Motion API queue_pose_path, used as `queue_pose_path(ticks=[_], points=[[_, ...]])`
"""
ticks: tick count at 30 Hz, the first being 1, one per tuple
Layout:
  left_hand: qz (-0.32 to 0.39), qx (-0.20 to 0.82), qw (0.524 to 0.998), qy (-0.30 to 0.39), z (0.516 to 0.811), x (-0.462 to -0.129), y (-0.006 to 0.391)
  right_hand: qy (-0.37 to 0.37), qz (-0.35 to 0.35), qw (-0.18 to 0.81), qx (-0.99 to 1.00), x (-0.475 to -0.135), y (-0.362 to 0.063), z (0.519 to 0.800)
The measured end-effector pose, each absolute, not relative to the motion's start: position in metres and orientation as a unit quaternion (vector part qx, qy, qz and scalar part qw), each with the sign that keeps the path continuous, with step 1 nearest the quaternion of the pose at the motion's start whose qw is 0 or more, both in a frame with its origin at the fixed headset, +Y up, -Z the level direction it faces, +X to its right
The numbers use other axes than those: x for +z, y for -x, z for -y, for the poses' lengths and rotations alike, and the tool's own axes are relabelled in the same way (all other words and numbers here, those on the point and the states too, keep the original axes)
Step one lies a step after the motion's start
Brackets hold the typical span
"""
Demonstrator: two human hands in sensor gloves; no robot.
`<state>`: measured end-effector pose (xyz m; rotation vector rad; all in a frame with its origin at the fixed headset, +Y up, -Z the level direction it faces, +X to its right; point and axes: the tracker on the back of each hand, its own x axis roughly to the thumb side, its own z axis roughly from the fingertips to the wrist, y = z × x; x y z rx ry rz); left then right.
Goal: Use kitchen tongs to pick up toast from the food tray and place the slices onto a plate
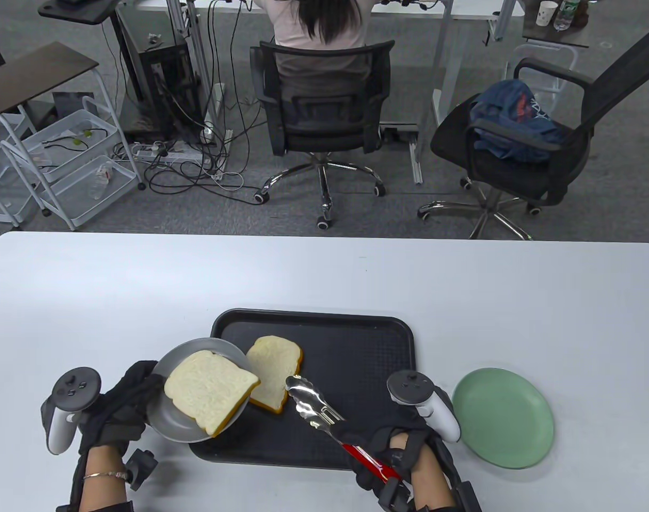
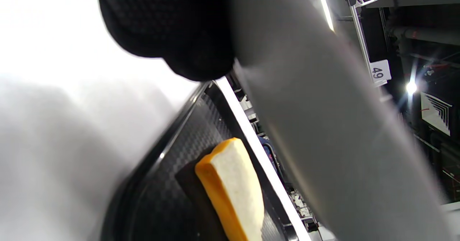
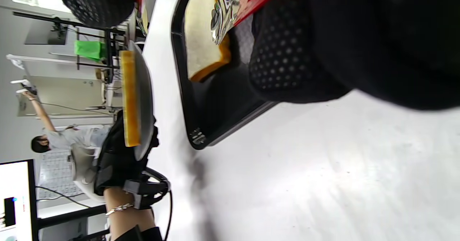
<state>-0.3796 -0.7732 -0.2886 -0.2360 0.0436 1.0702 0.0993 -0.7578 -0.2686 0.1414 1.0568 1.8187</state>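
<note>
1. The table view looks down from high up at the table (image 1: 324, 277), with the room at the top of the frame.
2. The left wrist view sits very close under the gray plate (image 2: 323, 126).
3. The right wrist view is turned sideways. Both wrist views share the black tray (image 3: 201, 133).

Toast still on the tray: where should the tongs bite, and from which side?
Probably the right-hand crust edge of the tray toast, from the right, where the tongs already lie. It sits flat, and the held grey plate overhangs its left part, so that edge is free.

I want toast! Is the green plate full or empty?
Empty. The round green plate sits bare on the white table, right of the black tray.
</note>
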Motion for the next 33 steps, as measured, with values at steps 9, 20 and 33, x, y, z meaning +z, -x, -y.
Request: queue_pose_path(ticks=[9,20,33], points=[[-0.022,0.508,0.854,0.113,0.773,-0.288,0.380,-0.048,-0.473,0.487,0.733,-0.272,-0.079,0.791],[-0.021,0.509,0.853,0.115,0.773,-0.288,0.380,-0.033,-0.471,0.456,0.754,-0.288,-0.055,0.807],[-0.018,0.510,0.852,0.119,0.773,-0.288,0.380,-0.027,-0.463,0.458,0.758,-0.295,-0.046,0.815]])
